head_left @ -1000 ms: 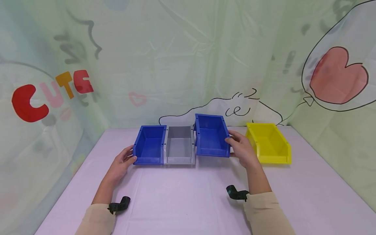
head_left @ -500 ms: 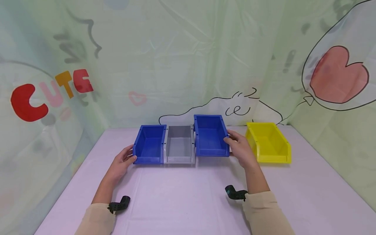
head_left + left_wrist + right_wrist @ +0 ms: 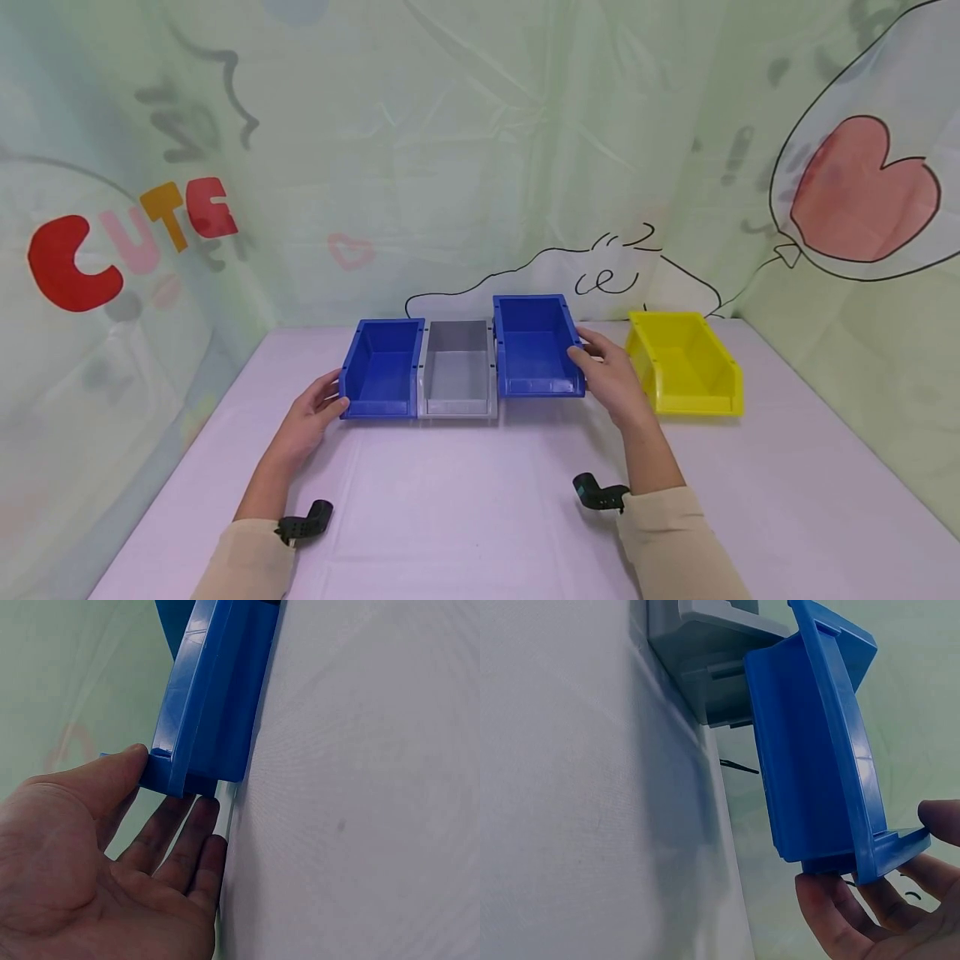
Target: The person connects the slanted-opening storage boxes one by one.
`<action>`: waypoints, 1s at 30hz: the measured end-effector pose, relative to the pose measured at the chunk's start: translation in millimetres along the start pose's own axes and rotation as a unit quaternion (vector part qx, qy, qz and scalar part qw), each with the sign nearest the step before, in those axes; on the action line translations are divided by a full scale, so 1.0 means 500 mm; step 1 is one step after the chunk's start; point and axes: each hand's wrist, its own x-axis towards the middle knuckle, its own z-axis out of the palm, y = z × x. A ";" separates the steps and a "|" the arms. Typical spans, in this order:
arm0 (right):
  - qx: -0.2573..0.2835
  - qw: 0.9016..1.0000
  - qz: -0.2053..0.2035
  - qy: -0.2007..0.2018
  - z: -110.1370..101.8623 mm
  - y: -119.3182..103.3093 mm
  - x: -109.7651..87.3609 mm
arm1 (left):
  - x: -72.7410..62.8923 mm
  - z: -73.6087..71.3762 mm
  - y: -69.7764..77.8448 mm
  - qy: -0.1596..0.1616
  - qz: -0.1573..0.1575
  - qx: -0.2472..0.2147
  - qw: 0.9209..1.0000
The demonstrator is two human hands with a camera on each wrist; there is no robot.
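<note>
The right wrist view shows a gap between the raised blue bin (image 3: pixel 799 742) and the table (image 3: pixel 562 787), less plain from the head; this bin hangs at two o'clock of the gray bin (image 3: pixel 458 371), low front toward six, long axis nearly twelve to six; the right hand (image 3: pixel 613 379) pinches its rim at three, the left hand (image 3: pixel 309 417) pinches the other blue bin (image 3: pixel 382 371) at eight; since a second ago the raised blue bin has edged toward nine

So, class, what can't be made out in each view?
Head: underside of yellow bin, hidden by its body.
Left wrist: rest of left blue bin, cut by top edge.
Right wrist: rest of grey bin, behind right blue bin and past top edge; part of right grip, past right edge.
</note>
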 end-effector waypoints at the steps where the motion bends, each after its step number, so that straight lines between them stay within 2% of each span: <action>1: 0.000 1.000 0.001 0.000 0.000 0.000 0.000 | 0.000 0.000 0.000 0.000 0.000 0.001 1.000; 8: 0.000 1.000 0.006 0.006 0.000 -0.002 -0.002 | -0.002 0.001 0.001 0.001 -0.007 -0.002 1.000; 18: -0.006 0.999 -0.011 0.030 -0.001 -0.005 -0.002 | 0.002 0.000 -0.002 0.001 0.000 -0.008 1.000; 22: -0.017 0.997 -0.044 0.069 0.002 -0.009 -0.006 | 0.002 0.000 -0.001 0.001 0.000 -0.010 1.000; 26: -0.039 0.988 -0.092 0.116 0.006 -0.013 -0.010 | 0.001 0.001 0.000 0.000 0.000 -0.011 1.000; 30: -0.050 0.980 -0.137 0.131 0.013 -0.019 -0.013 | 0.000 0.000 0.000 0.000 0.001 -0.010 1.000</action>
